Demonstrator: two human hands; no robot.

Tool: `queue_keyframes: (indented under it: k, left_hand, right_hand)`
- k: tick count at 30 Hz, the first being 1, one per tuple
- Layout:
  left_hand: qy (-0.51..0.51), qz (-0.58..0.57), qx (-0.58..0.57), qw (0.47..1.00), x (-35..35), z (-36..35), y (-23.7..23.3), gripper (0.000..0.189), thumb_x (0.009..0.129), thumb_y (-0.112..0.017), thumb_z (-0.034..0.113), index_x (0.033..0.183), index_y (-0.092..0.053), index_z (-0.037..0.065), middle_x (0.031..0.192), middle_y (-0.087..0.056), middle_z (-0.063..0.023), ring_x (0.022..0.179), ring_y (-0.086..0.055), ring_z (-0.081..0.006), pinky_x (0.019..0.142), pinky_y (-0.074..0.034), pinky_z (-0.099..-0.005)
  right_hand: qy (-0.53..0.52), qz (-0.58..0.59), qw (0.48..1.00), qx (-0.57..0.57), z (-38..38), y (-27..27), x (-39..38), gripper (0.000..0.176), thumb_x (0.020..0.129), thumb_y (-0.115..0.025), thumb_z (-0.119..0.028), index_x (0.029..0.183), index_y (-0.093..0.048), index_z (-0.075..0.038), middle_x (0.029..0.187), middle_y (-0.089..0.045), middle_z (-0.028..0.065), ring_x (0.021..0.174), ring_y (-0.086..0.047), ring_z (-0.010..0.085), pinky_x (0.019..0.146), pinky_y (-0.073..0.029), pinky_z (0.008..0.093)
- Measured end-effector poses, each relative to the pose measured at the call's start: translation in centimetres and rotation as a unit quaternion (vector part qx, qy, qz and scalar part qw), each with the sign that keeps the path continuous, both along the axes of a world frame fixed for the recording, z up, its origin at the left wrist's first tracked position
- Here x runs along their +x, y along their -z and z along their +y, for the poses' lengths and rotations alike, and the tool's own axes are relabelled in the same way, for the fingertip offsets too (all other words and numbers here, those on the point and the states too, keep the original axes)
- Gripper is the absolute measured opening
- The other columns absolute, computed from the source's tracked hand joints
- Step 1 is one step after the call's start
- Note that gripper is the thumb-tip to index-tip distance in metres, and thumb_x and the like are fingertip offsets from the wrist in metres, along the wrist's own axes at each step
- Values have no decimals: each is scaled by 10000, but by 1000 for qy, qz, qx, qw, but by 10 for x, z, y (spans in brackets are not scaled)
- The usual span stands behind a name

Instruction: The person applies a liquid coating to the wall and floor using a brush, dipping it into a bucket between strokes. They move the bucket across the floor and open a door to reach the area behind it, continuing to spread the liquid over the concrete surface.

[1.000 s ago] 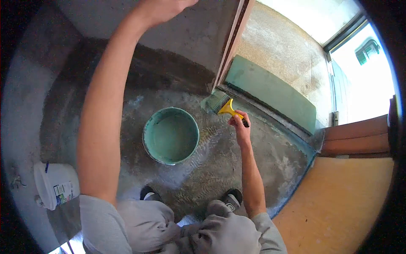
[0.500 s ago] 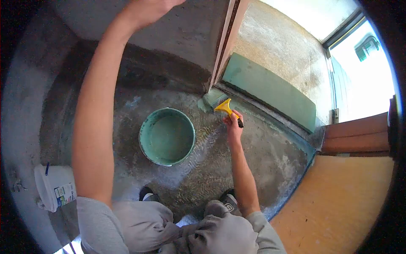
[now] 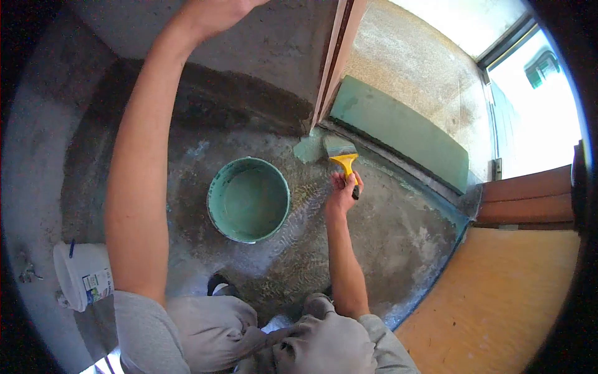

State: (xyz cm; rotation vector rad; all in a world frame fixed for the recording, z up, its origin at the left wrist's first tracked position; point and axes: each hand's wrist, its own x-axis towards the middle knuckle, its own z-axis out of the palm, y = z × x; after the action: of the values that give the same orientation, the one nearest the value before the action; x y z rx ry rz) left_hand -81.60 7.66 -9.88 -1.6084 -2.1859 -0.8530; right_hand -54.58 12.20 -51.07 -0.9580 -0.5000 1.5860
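My right hand point(image 3: 344, 190) is closed round the handle of a wide yellow paintbrush point(image 3: 344, 161). Its greenish bristles touch the floor beside a wet green patch point(image 3: 307, 149), at the foot of the door frame. My left hand point(image 3: 218, 14) is raised against the grey wall at the top edge of the view. Its fingers are cut off, so I cannot see whether they touch anything. Between my arms stands a round green-smeared bucket point(image 3: 249, 234) with pale green liquid in it.
A green board or ledge point(image 3: 398, 134) runs along the wall beyond the brush. At far left is a white labelled bucket point(image 3: 78, 274). An orange-brown panel point(image 3: 498, 280) lies at lower right. My shoes point(image 3: 218, 287) are on the grey floor point(image 3: 386, 237).
My right hand has turned the brush from pointing left to pointing up and away, its bristles moving right. My left arm has hardly moved.
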Motion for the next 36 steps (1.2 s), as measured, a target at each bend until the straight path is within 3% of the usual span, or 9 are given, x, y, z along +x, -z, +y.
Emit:
queue_keyframes:
  k: [6, 8, 12, 21, 28, 32, 36]
  left_hand:
    - [-9, 17, 18, 1000, 3, 2, 3, 965, 912, -633, 265, 1537, 63, 28, 1608, 102, -201, 1493, 76, -316, 1220, -30, -456]
    - [-19, -27, 3, 999, 12, 0, -2, 964, 912, -630, 262, 1534, 66, 19, 1607, 102, -202, 1493, 77, -318, 1220, -29, -455]
    - [5, -22, 2, 1000, 6, 2, -2, 967, 910, -627, 265, 1528, 69, 1, 1605, 101, -211, 1492, 76, -326, 1220, -26, -452]
    - [16, 4, 6, 1000, 4, 2, -2, 971, 905, -630, 257, 1527, 68, -6, 1603, 96, -223, 1492, 72, -326, 1218, -18, -445]
    - [-7, -16, 15, 1000, 4, 6, 3, 975, 904, -633, 262, 1529, 69, 1, 1606, 99, -212, 1492, 77, -325, 1218, -16, -447]
    - [-3, -17, 8, 1000, 5, 4, -1, 979, 905, -635, 268, 1526, 71, -5, 1604, 102, -216, 1491, 79, -329, 1218, -19, -452]
    - [-14, -7, 14, 1000, 3, 2, 3, 986, 904, -640, 274, 1524, 73, -10, 1602, 109, -218, 1491, 76, -330, 1219, -25, -456]
  right_hand:
    - [120, 28, 992, -26, -1, 2, 41, 257, 1008, -516, -228, 1201, -445, -74, 934, -607, 104, 778, -647, 213, 738, -584, 354]
    - [177, 52, 982, -35, 4, -3, 61, 246, 1015, -503, -239, 1198, -444, -85, 932, -603, 100, 781, -644, 213, 753, -581, 354]
    - [241, 22, 969, -37, 12, -18, 75, 242, 1010, -496, -257, 1176, -460, -85, 920, -586, 89, 803, -631, 212, 757, -573, 333]
    - [108, 43, 993, 20, -12, 0, -17, 302, 1006, -521, -174, 1260, -402, -62, 1000, -621, 129, 882, -637, 210, 877, -557, 367]
    - [47, 41, 998, 11, -34, 8, -49, 373, 975, -591, -219, 1270, -401, -92, 974, -626, 108, 905, -641, 221, 895, -534, 376]
    - [-40, 34, 998, 28, -40, 11, -65, 352, 970, -598, -197, 1256, -427, -85, 977, -626, 103, 900, -645, 219, 879, -534, 371]
    - [-47, 19, 998, 45, -31, 14, -50, 323, 966, -593, -177, 1237, -454, -69, 974, -625, 105, 852, -651, 218, 851, -547, 379]
